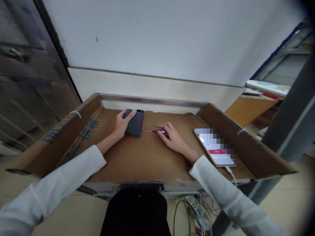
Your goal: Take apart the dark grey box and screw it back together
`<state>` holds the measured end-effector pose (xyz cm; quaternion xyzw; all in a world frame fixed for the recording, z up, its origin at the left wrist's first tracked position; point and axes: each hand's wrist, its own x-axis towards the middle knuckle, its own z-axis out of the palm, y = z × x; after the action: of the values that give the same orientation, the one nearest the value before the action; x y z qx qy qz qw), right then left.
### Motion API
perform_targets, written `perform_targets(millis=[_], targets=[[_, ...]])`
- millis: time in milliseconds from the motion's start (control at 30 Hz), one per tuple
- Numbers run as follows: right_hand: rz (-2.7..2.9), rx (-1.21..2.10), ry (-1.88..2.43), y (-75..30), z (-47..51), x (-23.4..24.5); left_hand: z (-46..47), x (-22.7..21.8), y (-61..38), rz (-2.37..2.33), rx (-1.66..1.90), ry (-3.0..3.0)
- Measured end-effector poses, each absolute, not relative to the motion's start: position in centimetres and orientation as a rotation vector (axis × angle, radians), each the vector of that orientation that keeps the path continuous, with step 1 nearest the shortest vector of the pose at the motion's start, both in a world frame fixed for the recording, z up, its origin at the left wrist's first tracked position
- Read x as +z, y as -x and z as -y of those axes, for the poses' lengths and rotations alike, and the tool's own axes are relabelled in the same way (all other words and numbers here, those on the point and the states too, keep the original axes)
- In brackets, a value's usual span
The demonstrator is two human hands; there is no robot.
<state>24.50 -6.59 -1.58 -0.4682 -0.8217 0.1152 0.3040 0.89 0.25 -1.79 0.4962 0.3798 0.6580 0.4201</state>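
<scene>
My left hand [123, 122] grips a dark grey box-shaped device [134, 124] with red lettering near its right side, thumb across its front face. Its kind I cannot make out. From the right, my right hand [169, 136] holds a screwdriver [157, 131] with a red and dark handle between thumb and fingers. The thin shaft points left, and its tip meets or nearly meets the device's lower right edge; whether it touches is too small to tell. Both hands are just above a cardboard sheet.
The cardboard [152, 157] lines a tabletop, with raised flaps at left and right. A lit smartphone [216, 149] lies at the right with a white charging cable [231, 173]. A wall [157, 42] stands behind. A power strip [194, 205] and cords hang below the front edge.
</scene>
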Motion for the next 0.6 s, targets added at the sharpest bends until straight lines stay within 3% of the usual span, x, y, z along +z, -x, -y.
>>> perform_targets(millis=[233, 600], targets=[[2.244, 0.206, 1.175, -24.70, 6.24, -1.69, -0.08, -1.67, -0.96, -0.953, 1.643, -1.253], [2.147, 0.372, 1.090, -24.80, 6.35, -1.79, -0.27, -1.87, -0.84, -0.942, 1.636, -1.264]])
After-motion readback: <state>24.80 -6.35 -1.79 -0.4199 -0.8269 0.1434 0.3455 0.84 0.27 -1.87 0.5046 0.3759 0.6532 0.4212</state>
